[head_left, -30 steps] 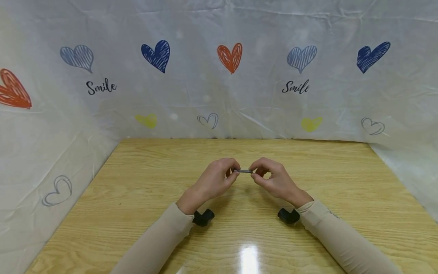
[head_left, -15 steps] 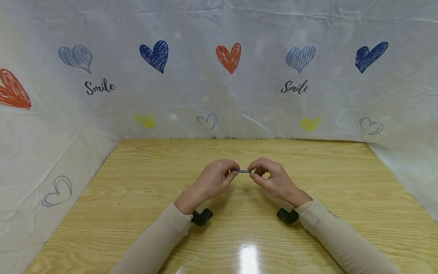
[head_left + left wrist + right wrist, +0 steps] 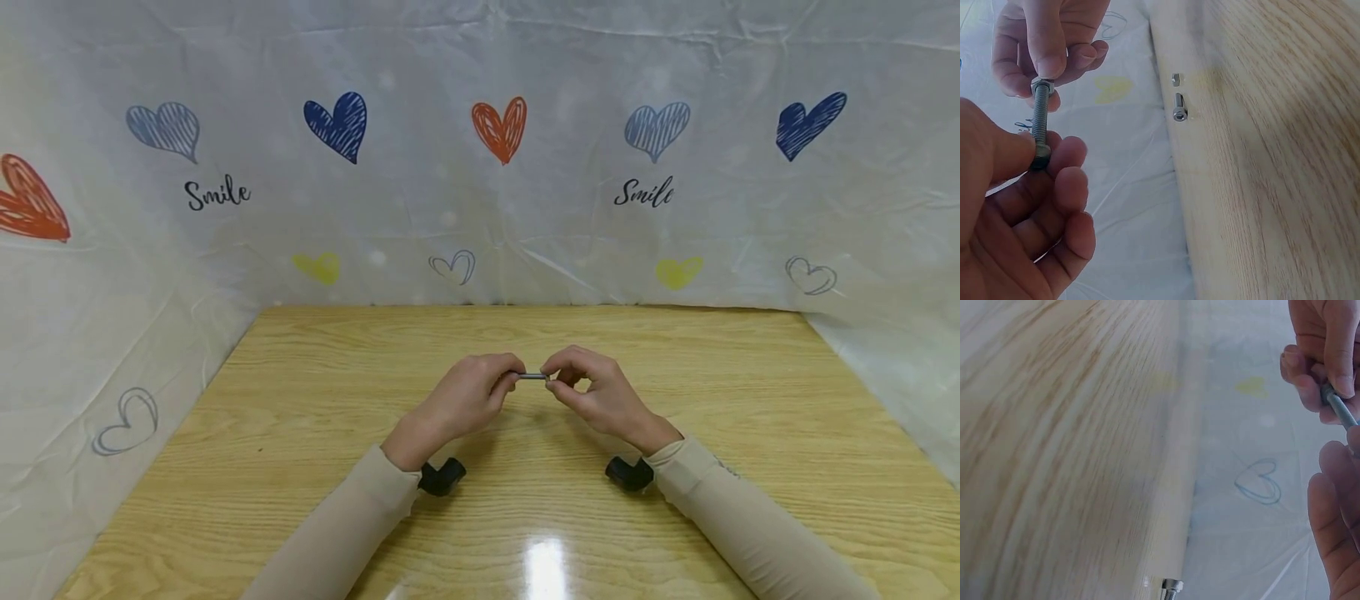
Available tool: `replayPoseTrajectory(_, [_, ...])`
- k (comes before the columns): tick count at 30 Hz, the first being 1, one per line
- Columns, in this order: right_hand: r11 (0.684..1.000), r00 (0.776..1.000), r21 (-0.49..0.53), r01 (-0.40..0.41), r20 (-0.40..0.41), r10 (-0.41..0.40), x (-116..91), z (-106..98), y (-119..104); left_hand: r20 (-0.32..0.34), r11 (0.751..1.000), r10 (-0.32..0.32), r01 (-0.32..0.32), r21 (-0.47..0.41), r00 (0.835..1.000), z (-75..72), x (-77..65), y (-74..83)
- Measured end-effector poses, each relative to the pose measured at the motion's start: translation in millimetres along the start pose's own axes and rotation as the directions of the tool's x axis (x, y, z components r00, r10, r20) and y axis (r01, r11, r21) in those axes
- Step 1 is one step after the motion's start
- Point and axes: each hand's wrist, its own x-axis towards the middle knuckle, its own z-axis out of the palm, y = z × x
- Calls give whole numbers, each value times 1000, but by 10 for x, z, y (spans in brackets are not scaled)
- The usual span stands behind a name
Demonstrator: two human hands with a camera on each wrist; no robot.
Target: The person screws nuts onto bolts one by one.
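In the head view a grey bolt [image 3: 532,376] lies level between my two hands, above the table. My left hand [image 3: 453,400] pinches its head end between thumb and fingers. At the other end, my right hand [image 3: 596,390] pinches a hex nut [image 3: 1042,86]. The left wrist view has the nut at the tip of the threaded shank; how far it is threaded on, I cannot tell. The fingers partly cover the bolt's head. In the right wrist view the bolt runs off the frame's edge.
A second bolt [image 3: 1179,107] with a socket head lies on the wooden table [image 3: 337,358], a small nut [image 3: 1175,79] beside it. Neither shows in the head view. White cloth [image 3: 570,217] printed with hearts encloses the table's back and sides.
The left thumb and fingers have drawn closer together on the bolt. Both hands stay in nearly the same place, and the right hand keeps its pinch.
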Motion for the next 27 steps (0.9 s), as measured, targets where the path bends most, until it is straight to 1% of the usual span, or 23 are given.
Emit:
replayPoseTrajectory(5, [1000, 1000, 1, -18, 0, 18, -57, 32, 182, 43, 1000, -17, 17, 4, 999, -4, 2, 16])
replayPoseTrajectory(9, [999, 999, 7, -32, 3, 32, -66, 25, 206, 72, 999, -38, 37, 5, 997, 0, 6, 13])
replayPoseTrajectory(13, [999, 999, 11, -37, 6, 37, -69, 21, 204, 85, 999, -46, 46, 3, 995, 4, 8, 9])
replayPoseTrajectory(17, [998, 998, 3, -56, 0, 56, -68, 19, 161, 76, 999, -41, 42, -15, 996, 17, 4, 10])
replayPoseTrajectory(21, [997, 997, -1, -72, -5, 72, -29, 1, -14, 47, 999, -22, 23, -27, 999, 25, -9, 12])
replayPoseTrajectory(24, [997, 997, -1, -77, -5, 77, 1, -19, -144, 19, 1000, -4, 4, -14, 1000, 27, -20, 17])
replayPoseTrajectory(27, [996, 996, -6, -87, -3, 87, 4, -29, -192, -11, 1000, 16, -16, -1, 1000, 31, -27, 20])
